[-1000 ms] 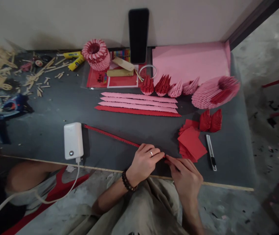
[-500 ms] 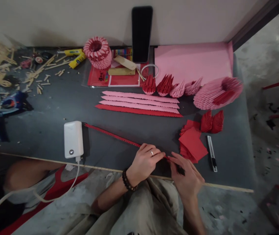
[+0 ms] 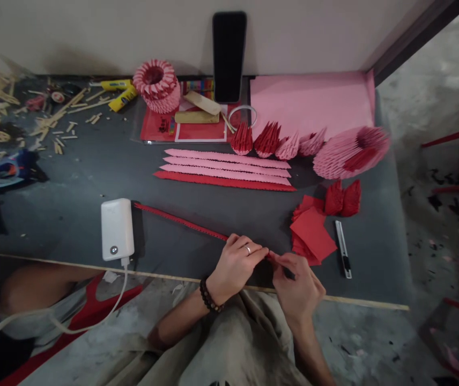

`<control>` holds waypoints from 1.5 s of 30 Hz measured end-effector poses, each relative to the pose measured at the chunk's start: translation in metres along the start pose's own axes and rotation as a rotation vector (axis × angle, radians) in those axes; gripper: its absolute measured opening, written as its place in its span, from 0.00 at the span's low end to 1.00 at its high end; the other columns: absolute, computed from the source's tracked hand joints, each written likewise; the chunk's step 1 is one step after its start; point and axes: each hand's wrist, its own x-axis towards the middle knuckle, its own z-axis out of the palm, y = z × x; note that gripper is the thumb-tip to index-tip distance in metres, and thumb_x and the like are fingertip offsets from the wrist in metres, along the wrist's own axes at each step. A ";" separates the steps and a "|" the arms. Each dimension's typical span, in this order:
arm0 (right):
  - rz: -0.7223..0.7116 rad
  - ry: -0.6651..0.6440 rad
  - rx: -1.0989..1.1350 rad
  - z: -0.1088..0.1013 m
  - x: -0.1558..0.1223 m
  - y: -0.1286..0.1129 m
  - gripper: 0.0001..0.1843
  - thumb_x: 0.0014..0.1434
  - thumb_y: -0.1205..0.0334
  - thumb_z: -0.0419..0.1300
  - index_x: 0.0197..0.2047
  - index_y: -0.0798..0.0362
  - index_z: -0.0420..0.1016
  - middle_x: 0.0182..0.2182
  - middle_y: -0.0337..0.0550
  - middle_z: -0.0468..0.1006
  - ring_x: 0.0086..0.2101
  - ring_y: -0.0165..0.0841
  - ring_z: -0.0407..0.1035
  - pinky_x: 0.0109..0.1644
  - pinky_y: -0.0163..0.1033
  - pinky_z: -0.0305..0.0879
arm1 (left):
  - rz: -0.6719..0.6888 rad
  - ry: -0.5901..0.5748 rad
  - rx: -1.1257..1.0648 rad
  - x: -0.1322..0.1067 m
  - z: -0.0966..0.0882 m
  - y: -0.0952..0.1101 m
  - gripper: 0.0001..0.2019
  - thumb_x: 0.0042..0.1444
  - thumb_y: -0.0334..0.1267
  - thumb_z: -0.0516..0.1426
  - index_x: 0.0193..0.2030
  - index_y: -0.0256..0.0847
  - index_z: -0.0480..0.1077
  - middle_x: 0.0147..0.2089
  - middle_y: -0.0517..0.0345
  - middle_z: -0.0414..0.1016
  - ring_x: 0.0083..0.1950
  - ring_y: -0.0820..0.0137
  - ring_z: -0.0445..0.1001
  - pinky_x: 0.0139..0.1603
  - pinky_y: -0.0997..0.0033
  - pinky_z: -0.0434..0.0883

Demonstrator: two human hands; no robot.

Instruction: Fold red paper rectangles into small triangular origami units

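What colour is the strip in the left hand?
The strip is red, clearest in head view.

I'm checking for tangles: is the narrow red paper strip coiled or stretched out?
Stretched out: the narrow red paper strip runs nearly straight across the grey tabletop to the left hand.

Dim light | soft shadows — wall point(image 3: 93, 32), tabletop point(image 3: 72, 177) | edges — stretched, blurred

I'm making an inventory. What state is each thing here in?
Left hand: closed on held strip
Right hand: pinching its near end
Held strip: nearly straight
Flat strips: side by side, unheld
Phone: propped upright, screen dark
Power bank: cable attached
Cutter: lying down, whether extended unclear
Red papers: loosely stacked
Yellow tubes: lying down
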 end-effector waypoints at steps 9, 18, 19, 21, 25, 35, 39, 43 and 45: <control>-0.058 -0.015 -0.033 0.005 0.006 -0.002 0.05 0.60 0.63 0.65 0.41 0.47 0.78 0.33 0.37 0.86 0.33 0.34 0.81 0.37 0.36 0.75 | 0.001 0.091 -0.036 0.009 -0.005 -0.006 0.17 0.68 0.29 0.56 0.61 0.45 0.74 0.55 0.53 0.82 0.60 0.64 0.76 0.60 0.57 0.74; -0.106 0.167 -0.282 -0.020 0.029 0.027 0.25 0.58 0.61 0.69 0.59 0.44 0.78 0.56 0.44 0.82 0.51 0.43 0.78 0.59 0.49 0.73 | -0.051 0.018 0.318 -0.028 -0.013 -0.003 0.27 0.68 0.29 0.55 0.73 0.46 0.62 0.74 0.55 0.64 0.78 0.47 0.54 0.75 0.31 0.57; -0.123 0.139 -0.290 -0.021 0.032 0.033 0.25 0.58 0.60 0.69 0.60 0.44 0.78 0.57 0.43 0.81 0.52 0.43 0.78 0.59 0.48 0.73 | -0.057 0.018 0.333 -0.030 -0.010 -0.003 0.28 0.68 0.31 0.56 0.73 0.47 0.61 0.75 0.55 0.64 0.78 0.46 0.53 0.75 0.30 0.57; -0.161 0.103 -0.297 -0.022 0.035 0.042 0.23 0.59 0.61 0.69 0.58 0.41 0.79 0.54 0.38 0.84 0.49 0.39 0.79 0.56 0.45 0.75 | -0.066 0.025 0.350 -0.029 -0.005 -0.001 0.29 0.67 0.34 0.58 0.74 0.47 0.60 0.75 0.54 0.64 0.78 0.45 0.52 0.74 0.29 0.57; -0.188 0.135 -0.316 -0.023 0.034 0.044 0.18 0.58 0.65 0.68 0.51 0.38 0.83 0.42 0.32 0.88 0.40 0.35 0.82 0.47 0.41 0.76 | -0.073 0.014 0.349 -0.018 -0.002 0.002 0.30 0.67 0.37 0.59 0.74 0.47 0.59 0.75 0.51 0.62 0.79 0.45 0.51 0.75 0.29 0.56; -0.108 0.233 -0.259 -0.034 0.040 0.026 0.17 0.56 0.66 0.69 0.49 0.41 0.84 0.39 0.37 0.88 0.39 0.40 0.83 0.47 0.46 0.78 | -0.049 0.137 0.176 -0.019 -0.015 0.004 0.26 0.68 0.32 0.57 0.72 0.42 0.62 0.70 0.47 0.70 0.74 0.53 0.64 0.71 0.44 0.68; -0.410 0.313 -0.335 -0.037 0.018 0.013 0.32 0.53 0.68 0.71 0.59 0.37 0.77 0.43 0.34 0.88 0.41 0.39 0.84 0.45 0.43 0.78 | -0.121 0.264 -0.126 -0.028 -0.021 0.011 0.30 0.66 0.38 0.61 0.73 0.43 0.60 0.49 0.53 0.85 0.50 0.65 0.82 0.52 0.64 0.81; -0.713 -0.118 -0.105 -0.033 0.004 -0.008 0.24 0.58 0.63 0.68 0.56 0.32 0.79 0.51 0.28 0.84 0.46 0.34 0.82 0.39 0.36 0.77 | -0.128 0.366 -0.252 -0.035 -0.027 0.013 0.11 0.67 0.36 0.60 0.54 0.48 0.78 0.40 0.59 0.85 0.41 0.70 0.82 0.44 0.70 0.80; -0.506 -0.132 0.083 -0.025 0.010 -0.009 0.20 0.61 0.61 0.67 0.55 0.36 0.80 0.47 0.31 0.87 0.44 0.36 0.83 0.44 0.40 0.79 | -0.181 0.417 -0.246 -0.038 -0.030 0.009 0.06 0.66 0.34 0.61 0.44 0.47 0.81 0.38 0.60 0.85 0.40 0.70 0.82 0.43 0.70 0.79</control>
